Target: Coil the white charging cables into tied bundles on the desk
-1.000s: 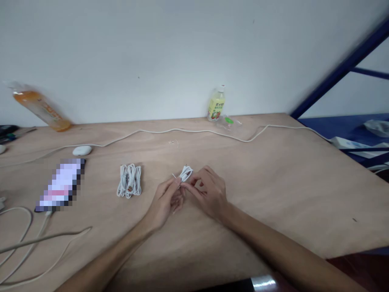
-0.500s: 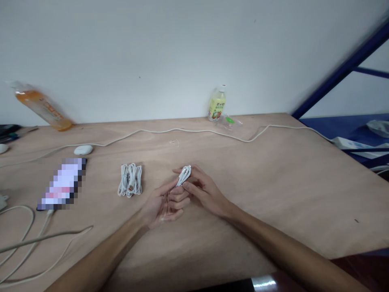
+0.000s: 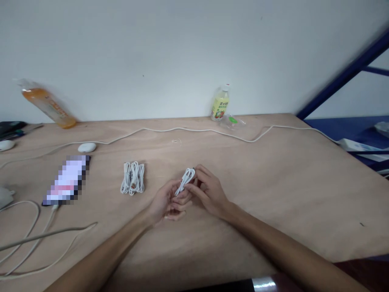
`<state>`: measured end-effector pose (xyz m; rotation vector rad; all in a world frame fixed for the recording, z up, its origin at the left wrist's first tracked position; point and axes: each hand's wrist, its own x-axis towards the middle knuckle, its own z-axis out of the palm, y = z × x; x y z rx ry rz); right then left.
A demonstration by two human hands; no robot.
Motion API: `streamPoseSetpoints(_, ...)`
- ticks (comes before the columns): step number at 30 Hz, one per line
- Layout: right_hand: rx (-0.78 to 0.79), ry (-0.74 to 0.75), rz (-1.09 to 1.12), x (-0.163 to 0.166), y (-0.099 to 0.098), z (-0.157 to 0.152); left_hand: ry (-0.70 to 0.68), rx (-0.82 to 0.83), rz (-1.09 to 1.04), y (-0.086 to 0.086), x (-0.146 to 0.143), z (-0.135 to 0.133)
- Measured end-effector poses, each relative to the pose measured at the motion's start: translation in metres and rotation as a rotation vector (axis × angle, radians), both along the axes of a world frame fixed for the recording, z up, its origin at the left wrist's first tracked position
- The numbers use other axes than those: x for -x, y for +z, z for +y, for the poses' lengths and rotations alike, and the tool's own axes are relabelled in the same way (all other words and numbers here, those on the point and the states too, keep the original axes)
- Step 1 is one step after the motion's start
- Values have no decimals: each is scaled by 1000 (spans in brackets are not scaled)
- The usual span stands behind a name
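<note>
Grasping coiled white cable (image 3: 187, 176): your left hand (image 3: 164, 202), right hand (image 3: 213, 192).
Bundled white cables (image 3: 133, 178), nine o'clock; tan wooden table (image 3: 267, 182); grey wall (image 3: 170, 48), twelve.

Left grip (image 3: 164, 202): bare hand, slender fingers. Right grip (image 3: 211, 192): bare hand, likewise slender. Left forearm (image 3: 121, 245) and right forearm (image 3: 273, 245): slim, uncovered throughout visible length. Fingernail detail: too small to assess.

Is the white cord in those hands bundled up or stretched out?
Bundled up: the white cord makes small loops, held between the left hand and right hand.
</note>
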<state>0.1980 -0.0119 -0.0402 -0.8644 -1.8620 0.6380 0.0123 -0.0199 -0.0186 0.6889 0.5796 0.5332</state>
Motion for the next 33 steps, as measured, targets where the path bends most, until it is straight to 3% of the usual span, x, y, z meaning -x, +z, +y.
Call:
streamPoseSetpoints(4, 37, -17, 47, 1, 0, 0, 24, -74, 78, -8, -7, -2)
streamPoseSetpoints(9, 251, -10, 106, 3, -2, 0, 342, -295, 159, -14, -13, -4)
streamPoseSetpoints(12, 430, 53, 199, 5, -2, 0, 458, -397, 220, -14, -12, -3)
streamPoseSetpoints(17, 603, 92, 274, 2, 2, 4, 472, -573, 304, -8, -8, 1)
streamPoseSetpoints(33, 865, 270, 384, -11, 1, 17, 551, -758, 449, -13, -1, 5)
